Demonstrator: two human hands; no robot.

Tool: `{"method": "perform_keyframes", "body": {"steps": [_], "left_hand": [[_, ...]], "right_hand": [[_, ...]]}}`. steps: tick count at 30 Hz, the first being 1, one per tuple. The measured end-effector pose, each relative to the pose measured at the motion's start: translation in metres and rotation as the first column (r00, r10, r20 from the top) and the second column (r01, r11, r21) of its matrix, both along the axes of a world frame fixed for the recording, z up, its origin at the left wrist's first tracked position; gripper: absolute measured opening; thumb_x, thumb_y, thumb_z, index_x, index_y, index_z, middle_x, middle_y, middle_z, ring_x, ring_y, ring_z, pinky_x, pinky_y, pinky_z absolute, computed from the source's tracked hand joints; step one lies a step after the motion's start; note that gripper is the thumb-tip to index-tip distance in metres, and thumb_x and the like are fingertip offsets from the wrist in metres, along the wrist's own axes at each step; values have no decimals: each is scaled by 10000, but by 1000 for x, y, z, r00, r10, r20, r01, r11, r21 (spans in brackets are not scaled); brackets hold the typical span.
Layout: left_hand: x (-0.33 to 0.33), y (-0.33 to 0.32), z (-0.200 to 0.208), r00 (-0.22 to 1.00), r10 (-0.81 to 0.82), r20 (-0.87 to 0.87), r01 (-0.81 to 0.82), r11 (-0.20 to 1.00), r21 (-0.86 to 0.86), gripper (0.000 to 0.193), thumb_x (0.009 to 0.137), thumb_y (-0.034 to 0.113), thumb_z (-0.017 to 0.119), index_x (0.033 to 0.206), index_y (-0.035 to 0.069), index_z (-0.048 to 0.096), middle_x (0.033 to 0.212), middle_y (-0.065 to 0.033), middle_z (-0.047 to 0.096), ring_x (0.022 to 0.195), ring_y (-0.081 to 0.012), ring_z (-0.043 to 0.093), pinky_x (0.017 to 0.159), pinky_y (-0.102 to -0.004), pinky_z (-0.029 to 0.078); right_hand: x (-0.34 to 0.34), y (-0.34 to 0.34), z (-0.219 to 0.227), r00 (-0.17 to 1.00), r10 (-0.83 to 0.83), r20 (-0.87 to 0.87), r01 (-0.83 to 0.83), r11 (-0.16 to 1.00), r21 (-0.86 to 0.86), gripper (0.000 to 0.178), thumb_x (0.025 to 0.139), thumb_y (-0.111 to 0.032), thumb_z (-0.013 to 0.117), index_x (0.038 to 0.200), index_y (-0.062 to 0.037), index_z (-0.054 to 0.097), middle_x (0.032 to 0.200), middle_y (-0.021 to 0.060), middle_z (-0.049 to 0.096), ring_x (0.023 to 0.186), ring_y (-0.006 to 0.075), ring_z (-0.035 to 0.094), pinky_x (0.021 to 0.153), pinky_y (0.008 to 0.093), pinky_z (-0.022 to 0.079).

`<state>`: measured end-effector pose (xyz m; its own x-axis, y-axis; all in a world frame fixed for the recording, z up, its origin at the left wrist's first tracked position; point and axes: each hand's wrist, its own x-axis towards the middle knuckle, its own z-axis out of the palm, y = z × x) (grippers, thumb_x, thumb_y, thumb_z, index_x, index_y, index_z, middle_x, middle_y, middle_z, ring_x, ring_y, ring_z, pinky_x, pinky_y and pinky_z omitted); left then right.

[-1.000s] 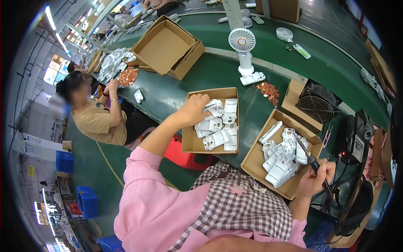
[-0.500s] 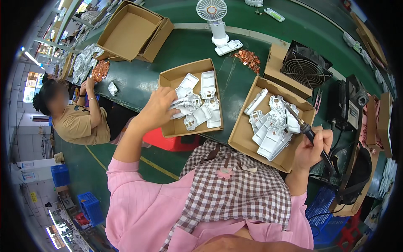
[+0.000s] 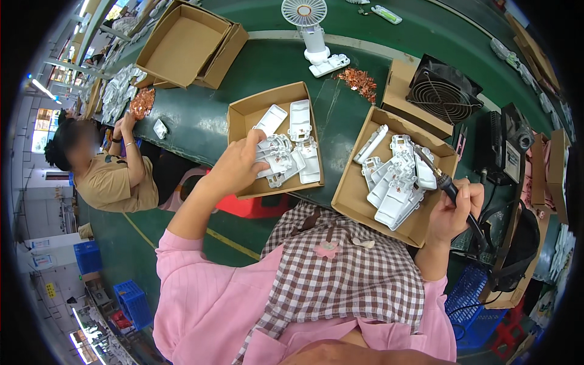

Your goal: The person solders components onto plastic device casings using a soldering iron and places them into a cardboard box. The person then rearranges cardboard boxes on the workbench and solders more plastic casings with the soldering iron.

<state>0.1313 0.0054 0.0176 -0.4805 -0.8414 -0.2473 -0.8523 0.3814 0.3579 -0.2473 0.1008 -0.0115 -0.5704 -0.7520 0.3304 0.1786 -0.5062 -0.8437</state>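
Clock directions are taken from the middle of the view. The left hand [image 3: 237,161], near 10 o'clock, has its fingers curled round a white shell [image 3: 278,152] over the left carton [image 3: 242,120] at 11 o'clock; whether a neighbouring piece is also pinched, I cannot tell. The right hand [image 3: 455,210], just below 3 o'clock, has its fingers wrapped round the black handle of a soldering iron [image 3: 448,186].

The main hazard seems to be the iron's metal shaft, slanting toward 10 o'clock over the heaped shells [image 3: 389,196] in the right carton [image 3: 353,185]. If it is hot and the wrist dips, it could melt or scorch a casing; whether the tip touches one is unclear. A tug on the dark cable could swing it the same way. The left hand's shell might slip if the grip is only on its edge, knocking the loose ones beneath it, and the small inner parts could bend or snag where pieces overlap.

The shells look like thin, glossy moulded plastic: long, rounded rectangles with shallow hollows and fussy, notched ends. Both cartons are matte brown cardboard, open-topped and straight-walled. The green tabletop [image 3: 336,125] is smooth and scuffed, and at 1 o'clock a coppery pile [image 3: 359,84] of tiny, shiny flakes looks easy to scatter
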Motion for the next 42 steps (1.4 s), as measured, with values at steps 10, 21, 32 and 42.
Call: {"method": "perform_keyframes", "body": {"steps": [10, 21, 32, 42], "left_hand": [[3, -3, -19, 999, -44, -20, 39, 977, -209, 531, 632, 236, 797, 988, 2, 482, 966, -199, 539, 926, -378, 508, 805, -441, 413], [-8, 16, -21, 989, 43, -143, -65, 985, -158, 623, 695, 175, 748, 1178, -11, 403, 1050, -222, 473, 982, -394, 488, 841, -447, 400], [1, 6, -10, 988, 54, -145, -71, 991, -112, 601, 680, 162, 747, 1165, -26, 447, 1121, -235, 462, 1050, -407, 485, 910, -431, 425], [-21, -42, 4, 917, 137, -374, -208, 965, -157, 591, 693, 84, 756, 1185, 11, 437, 1151, -192, 468, 1064, -377, 498, 906, -403, 422]], "right_hand": [[3, 0, 2, 998, -20, -59, 22, 999, 24, 236, 892, -123, 506, 703, -80, 372, 595, -2, 364, 518, 53, 304, 495, 200, 234], [1, 2, 1, 998, -13, -62, 14, 1000, 10, 235, 901, -118, 486, 708, -70, 361, 589, 1, 368, 508, 53, 313, 482, 202, 240], [5, -2, 2, 998, -22, -58, 21, 1000, -16, 237, 899, -131, 509, 709, -86, 376, 587, -10, 372, 513, 48, 312, 476, 202, 235], [4, -4, 2, 999, -37, -26, 36, 999, -36, 216, 871, -89, 536, 722, -69, 381, 572, 10, 394, 486, 56, 300, 428, 187, 222]]}}
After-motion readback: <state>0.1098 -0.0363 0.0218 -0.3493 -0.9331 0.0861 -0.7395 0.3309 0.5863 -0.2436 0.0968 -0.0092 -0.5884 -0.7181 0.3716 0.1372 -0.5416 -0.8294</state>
